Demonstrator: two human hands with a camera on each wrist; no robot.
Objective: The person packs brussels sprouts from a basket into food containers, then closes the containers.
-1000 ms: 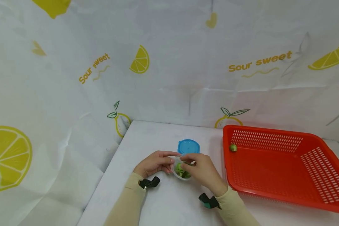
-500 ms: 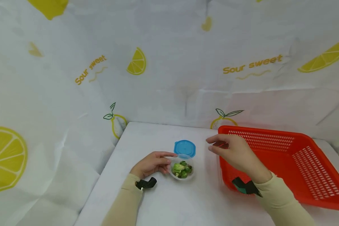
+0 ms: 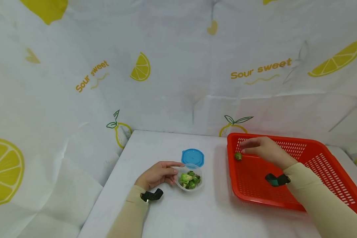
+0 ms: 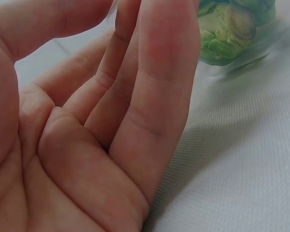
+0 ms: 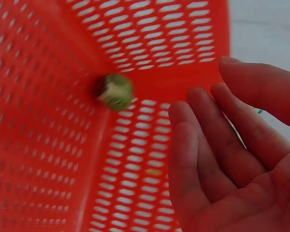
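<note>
My left hand holds a small clear plastic bowl at its left rim, between thumb and fingers. Several Brussels sprouts lie in the bowl; part of this bunch of sprouts shows beyond the fingers in the left wrist view. My right hand hangs inside the red basket, holding nothing, with its fingers loosely bent. A single Brussels sprout sits in the basket's far left corner, a short way from the right fingertips.
A blue lid lies flat on the white table just behind the bowl. The basket has slotted walls and a raised rim. A white backdrop with lemon prints rises behind the table.
My right hand has left the bowl and moved right, over the basket's left wall and in close to the lone sprout. The left hand has stayed at the bowl's rim.
</note>
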